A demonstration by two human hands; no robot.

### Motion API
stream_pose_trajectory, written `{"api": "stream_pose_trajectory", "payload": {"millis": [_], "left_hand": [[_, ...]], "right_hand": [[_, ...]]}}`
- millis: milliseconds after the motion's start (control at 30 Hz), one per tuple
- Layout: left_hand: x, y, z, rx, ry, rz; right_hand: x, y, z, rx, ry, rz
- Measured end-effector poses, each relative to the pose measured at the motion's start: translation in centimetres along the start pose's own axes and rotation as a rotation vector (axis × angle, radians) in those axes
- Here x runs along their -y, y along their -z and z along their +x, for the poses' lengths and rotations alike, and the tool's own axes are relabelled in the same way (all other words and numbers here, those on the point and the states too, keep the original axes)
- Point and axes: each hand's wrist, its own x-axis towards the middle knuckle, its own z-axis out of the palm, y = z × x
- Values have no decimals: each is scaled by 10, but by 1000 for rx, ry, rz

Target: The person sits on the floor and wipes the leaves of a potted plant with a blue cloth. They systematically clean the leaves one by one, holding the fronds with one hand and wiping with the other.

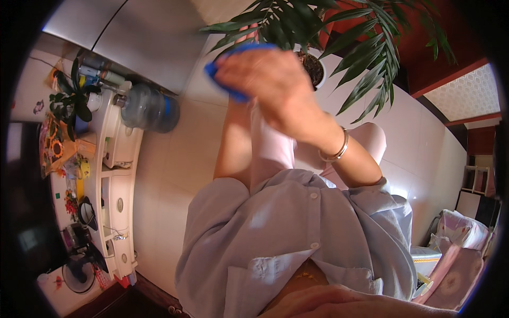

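Note:
My right hand (pixel 266 77), blurred and with a bracelet at the wrist, is closed on a blue cloth (pixel 245 95). The cloth is up against the leaves of a potted palm (pixel 292 24). Behind the cloth, my left forearm (pixel 234 139) reaches up towards the same leaves. Only some fingertips of my left hand (pixel 249 31) show past a leaf; the cloth and my right hand hide the rest, so its grip cannot be made out. The palm's white pot (pixel 323 73), holding dark soil, stands on the floor just beyond my right hand.
On the left, a large water bottle (pixel 149 108) lies beside a white cabinet (pixel 119 187) crowded with plants, flowers and a fan (pixel 79 274). A grey metallic appliance (pixel 147 43) rises at upper left. Red wooden furniture (pixel 437 43) borders the right; a cushioned sofa (pixel 457 274) stands lower right.

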Motion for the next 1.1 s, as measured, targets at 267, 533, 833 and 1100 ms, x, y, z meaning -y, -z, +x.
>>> {"api": "stream_pose_trajectory", "payload": {"millis": [267,533,833,1100], "left_hand": [[3,-8,6,34,35,-80],[18,11,15,37,86,-234],[17,-12,9,42,-109,141],[18,-19,0,68,-177,313]], "right_hand": [[-30,-14,-14,177,-125,-185],[-28,7,-12,6,-137,-26],[-71,0,-34,36,-379,232],[-82,17,-38,-27,-731,883]]}}
